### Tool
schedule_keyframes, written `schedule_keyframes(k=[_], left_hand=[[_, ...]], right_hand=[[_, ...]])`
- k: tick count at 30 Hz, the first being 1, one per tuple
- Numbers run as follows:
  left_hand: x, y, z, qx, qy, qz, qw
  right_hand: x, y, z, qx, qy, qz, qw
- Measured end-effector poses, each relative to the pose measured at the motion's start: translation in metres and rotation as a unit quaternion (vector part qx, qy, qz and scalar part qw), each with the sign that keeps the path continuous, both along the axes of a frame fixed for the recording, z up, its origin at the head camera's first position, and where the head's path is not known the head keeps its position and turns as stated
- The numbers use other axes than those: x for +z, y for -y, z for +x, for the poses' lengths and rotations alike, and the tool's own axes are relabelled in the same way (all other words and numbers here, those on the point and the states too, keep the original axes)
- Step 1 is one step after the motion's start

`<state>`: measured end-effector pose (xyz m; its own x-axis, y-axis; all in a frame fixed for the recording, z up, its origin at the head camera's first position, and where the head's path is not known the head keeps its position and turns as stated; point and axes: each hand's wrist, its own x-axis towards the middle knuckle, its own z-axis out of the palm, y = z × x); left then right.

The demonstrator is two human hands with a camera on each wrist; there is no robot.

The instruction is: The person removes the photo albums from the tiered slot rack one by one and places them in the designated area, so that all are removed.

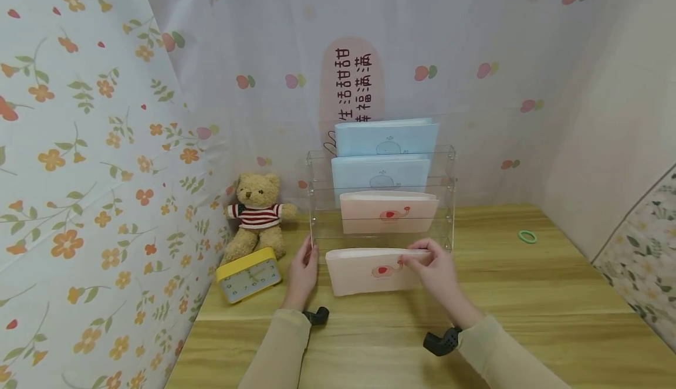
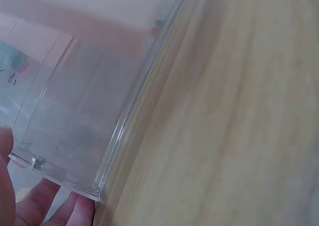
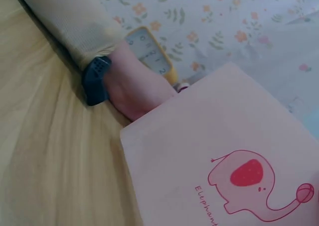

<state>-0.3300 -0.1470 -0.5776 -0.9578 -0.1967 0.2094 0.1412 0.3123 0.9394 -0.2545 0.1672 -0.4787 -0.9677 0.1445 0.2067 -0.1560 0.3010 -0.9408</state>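
Observation:
A clear acrylic tiered rack (image 1: 450,201) stands on the table, its left edge gripped low down by my left hand (image 1: 303,277). In the left wrist view, fingertips (image 2: 42,198) show behind the rack's clear side panel. My right hand (image 1: 437,269) pinches the upper right corner of a soft pink pack (image 1: 348,273) with a red elephant print, in front of the rack. The right wrist view shows this pack's elephant face close up. Higher in the rack sit another pink elephant pack (image 1: 364,216) and two light blue whale-print packs, the front one (image 1: 354,172) lower than the rear one (image 1: 354,139).
Left of the rack sits a teddy bear (image 1: 259,216) in a striped sweater. In front of it a yellow clock (image 1: 249,276) leans tilted. A green ring (image 1: 527,236) lies on the wooden table (image 1: 528,295) at right. Printed cloth hangs behind and at left.

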Motion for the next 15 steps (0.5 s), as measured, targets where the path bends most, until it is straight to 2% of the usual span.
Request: schedule_keyframes(k=[8,11,15], left_hand=[[0.004,0.0,0.004,-0.002,0.003,-0.001,1.0],[0.004,0.0,0.005,-0.004,0.001,0.003,1.0],[0.004,0.0,0.005,-0.003,0.0,0.004,1.0]], right_hand=[[-0.012,-0.006,-0.001,0.014,0.023,0.013,0.9995],[-0.012,-0.011,-0.005,0.027,0.024,0.045,0.9983],[-0.01,-0.021,-0.012,0.069,0.01,0.099,0.9927]])
